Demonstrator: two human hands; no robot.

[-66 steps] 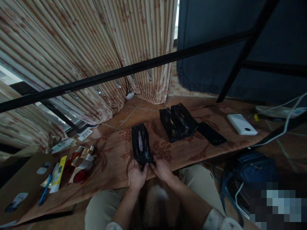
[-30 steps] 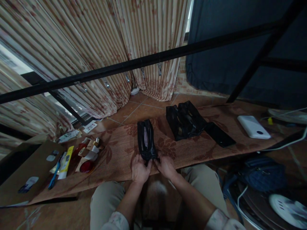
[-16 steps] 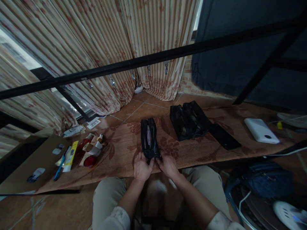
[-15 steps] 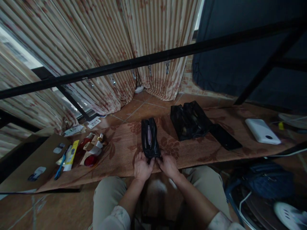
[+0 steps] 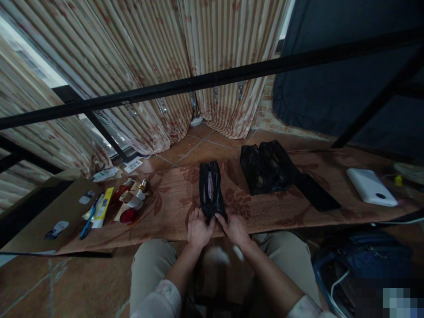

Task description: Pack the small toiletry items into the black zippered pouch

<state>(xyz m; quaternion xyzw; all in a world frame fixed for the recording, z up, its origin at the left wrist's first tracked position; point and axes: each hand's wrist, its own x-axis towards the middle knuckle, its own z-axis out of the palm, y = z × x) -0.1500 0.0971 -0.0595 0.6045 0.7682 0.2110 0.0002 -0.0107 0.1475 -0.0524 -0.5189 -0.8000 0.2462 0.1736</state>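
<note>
A small black zip pouch stands lengthwise on the patterned cloth, its top gaping a little with something pale pinkish inside. My left hand is at its near left corner, fingers against the side and thumb toward the end. On the near right corner is my right hand, with the thumb and index finger closing on the fabric. Exactly what the fingertips pinch is hard to see in the dim light. To the right sits a larger black see-through bag with two compartments.
A black phone and a white power bank lie at the right. Leftward are a red-lidded jar, several small bottles, a yellow-and-white tube, a blue toothbrush and a cardboard box. A black rail crosses behind.
My right index finger now reaches farther left over the pouch's near end. The whole scene has shifted slightly right as the head turned; the pouch stays in place on the cloth.
</note>
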